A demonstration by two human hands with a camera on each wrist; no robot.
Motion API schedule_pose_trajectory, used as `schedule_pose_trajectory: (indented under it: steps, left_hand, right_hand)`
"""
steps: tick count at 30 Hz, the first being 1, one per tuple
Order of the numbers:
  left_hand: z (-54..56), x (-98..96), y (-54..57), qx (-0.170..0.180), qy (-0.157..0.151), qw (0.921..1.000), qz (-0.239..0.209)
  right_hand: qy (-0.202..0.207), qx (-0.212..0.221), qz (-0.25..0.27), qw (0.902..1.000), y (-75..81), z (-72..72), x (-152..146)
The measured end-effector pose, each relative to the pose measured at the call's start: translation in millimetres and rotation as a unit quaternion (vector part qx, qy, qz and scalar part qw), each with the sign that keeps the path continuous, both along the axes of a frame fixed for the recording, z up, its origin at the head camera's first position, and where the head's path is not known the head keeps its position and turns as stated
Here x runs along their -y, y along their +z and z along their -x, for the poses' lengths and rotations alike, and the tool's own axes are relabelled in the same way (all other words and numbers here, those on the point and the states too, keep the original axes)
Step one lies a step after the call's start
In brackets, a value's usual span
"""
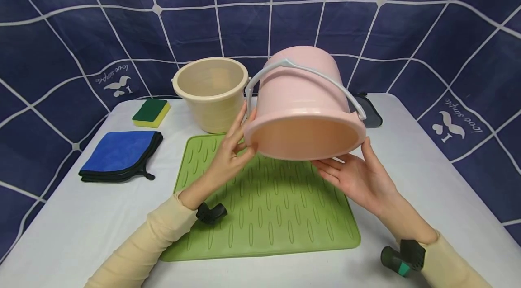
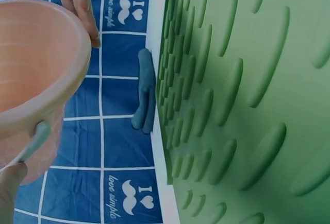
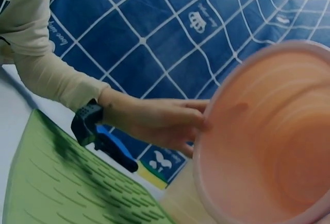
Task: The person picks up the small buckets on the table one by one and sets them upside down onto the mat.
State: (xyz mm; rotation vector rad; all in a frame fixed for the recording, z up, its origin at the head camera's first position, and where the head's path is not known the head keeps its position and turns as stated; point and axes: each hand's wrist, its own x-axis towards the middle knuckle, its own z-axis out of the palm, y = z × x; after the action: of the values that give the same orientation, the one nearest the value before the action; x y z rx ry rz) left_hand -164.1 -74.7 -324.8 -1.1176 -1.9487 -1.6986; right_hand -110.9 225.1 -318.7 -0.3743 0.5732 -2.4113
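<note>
A pink bucket [image 1: 301, 89] is tipped in the air, its mouth toward me and downward and its base up and away. My left hand [image 1: 229, 157] grips the left side of the rim, the thumb at the mouth's edge. My right hand [image 1: 362, 179] holds the lower right of the rim, its thumb up the side and its fingers beneath. The pale grey handle [image 1: 286, 63] lies across the outer wall; in the left wrist view a left fingertip [image 2: 13, 175] touches it. The bucket's inside [image 3: 268, 147] shows in the right wrist view.
Below the bucket lies a green ridged mat [image 1: 264, 215] on a white tabletop [image 1: 419, 170]. A beige bucket [image 1: 211, 107] stands behind it. To the left are a green-yellow sponge [image 1: 150, 114] and a folded blue cloth [image 1: 120, 154]. A dark grey item [image 1: 370, 114] lies behind, right, partly hidden.
</note>
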Motion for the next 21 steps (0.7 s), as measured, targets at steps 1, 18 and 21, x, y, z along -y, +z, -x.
schedule_pose_trajectory:
  steps: [1, 18, 21]
  left_hand:
    - [0.0, 0.4, -0.2, -0.001, -0.002, 1.0, 0.002]
    - [-9.6, 10.0, 6.1, 0.101, -0.121, 0.9873, 0.019]
    - [-10.0, 10.0, 8.5, 0.132, -0.132, 0.9824, 0.002]
  right_hand:
    - [-0.005, 0.003, 0.002, 1.0, -1.1, 0.9, -0.5]
    - [-0.087, -0.169, -0.068, 0.9795, -25.0, 26.9, -16.8]
    - [-0.127, -0.222, -0.17, 0.9516, -24.6, 25.7, -16.6]
